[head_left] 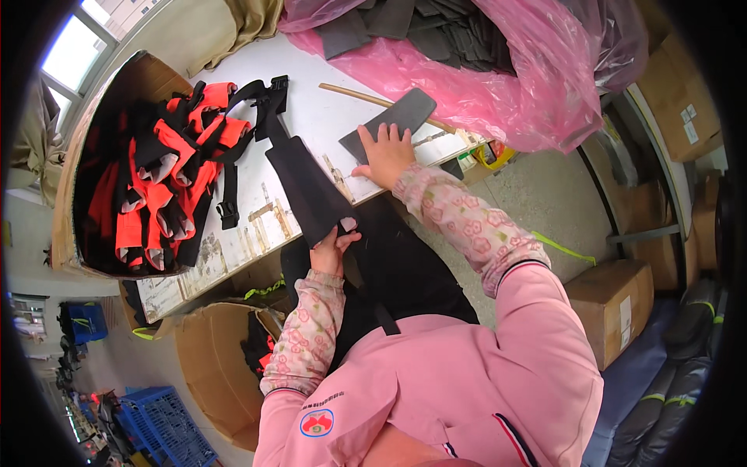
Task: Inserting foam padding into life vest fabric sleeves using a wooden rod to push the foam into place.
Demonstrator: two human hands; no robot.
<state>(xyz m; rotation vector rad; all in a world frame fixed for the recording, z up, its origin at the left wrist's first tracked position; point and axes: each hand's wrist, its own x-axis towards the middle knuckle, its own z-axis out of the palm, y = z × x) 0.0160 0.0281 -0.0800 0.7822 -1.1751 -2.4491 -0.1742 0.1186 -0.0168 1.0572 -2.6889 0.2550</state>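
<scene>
My left hand [336,247] grips the near end of a black fabric sleeve [307,183], which hangs slightly over the table's front edge. From the sleeve's far end runs a black strap with a plastic buckle [278,82]. A small pale patch shows at the gripped end; I cannot tell what it is. Fingers spread, my right hand [387,158] lies flat on a dark grey foam pad [412,111] to the right of the sleeve. The pad rests at a slant on the white worktable [233,206], partly over a thin wooden stick [354,93].
An open cardboard box [70,194] of orange-and-black strapped pieces [167,175] stands on the left. Pink plastic [537,101] holding grey pads [443,35] lies at the far right. Cartons [615,311] stand right; another open carton [210,366] and a blue crate [167,424] sit lower left.
</scene>
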